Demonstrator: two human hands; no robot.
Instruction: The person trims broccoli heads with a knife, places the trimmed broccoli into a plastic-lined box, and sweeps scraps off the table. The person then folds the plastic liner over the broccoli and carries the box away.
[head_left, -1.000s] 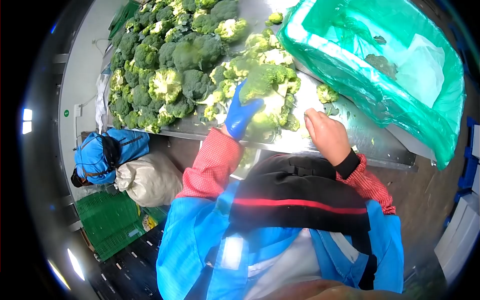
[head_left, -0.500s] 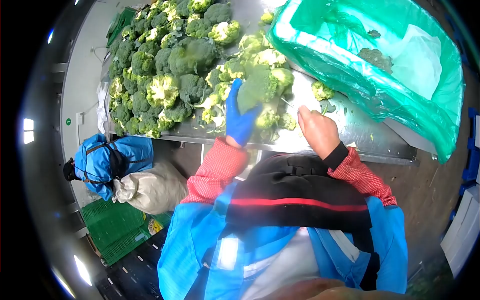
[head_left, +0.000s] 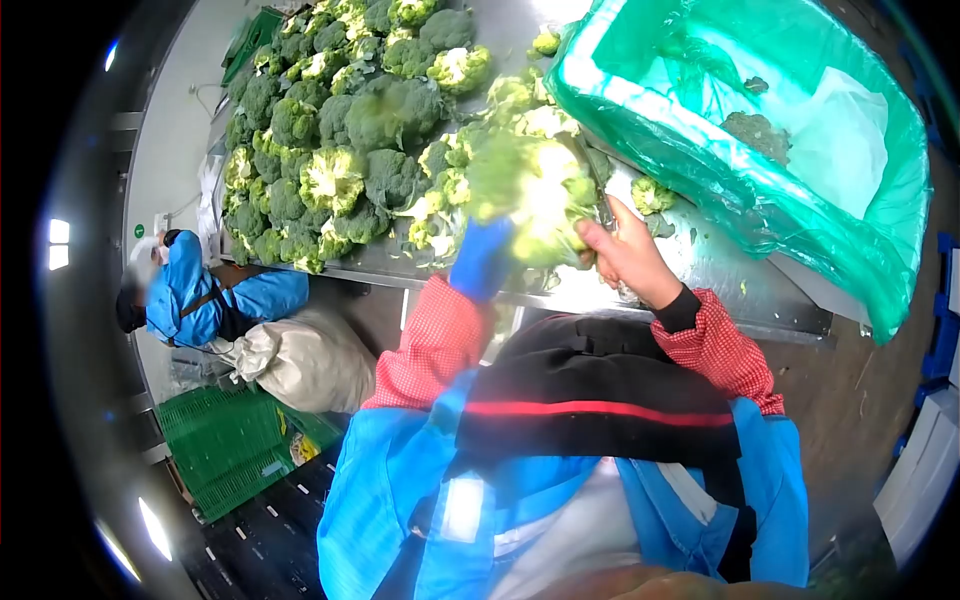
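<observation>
My left hand [head_left: 482, 258], in a blue glove, holds a broccoli head [head_left: 540, 200] over the metal table's front part; its fingers are partly hidden behind the head. The cut, pale side of the broccoli faces up and right, blurred. My bare right hand [head_left: 632, 252] is closed around a knife [head_left: 603, 208], whose dark blade points up beside the broccoli's right side. Smaller broccoli pieces lie behind and around the held head. One small floret [head_left: 652, 195] rests on the table just right of the knife.
A large pile of broccoli [head_left: 330, 130] covers the table's left side. A crate lined with green plastic [head_left: 680, 150] stands at the right, with a few pieces inside. At the left, a co-worker in blue [head_left: 185, 285] is near a white sack [head_left: 310, 360] and green crates [head_left: 225, 440].
The held broccoli has turned so its pale cut side shows. My right hand and the knife have moved up against it. The co-worker at the left has straightened, with the head now visible.
</observation>
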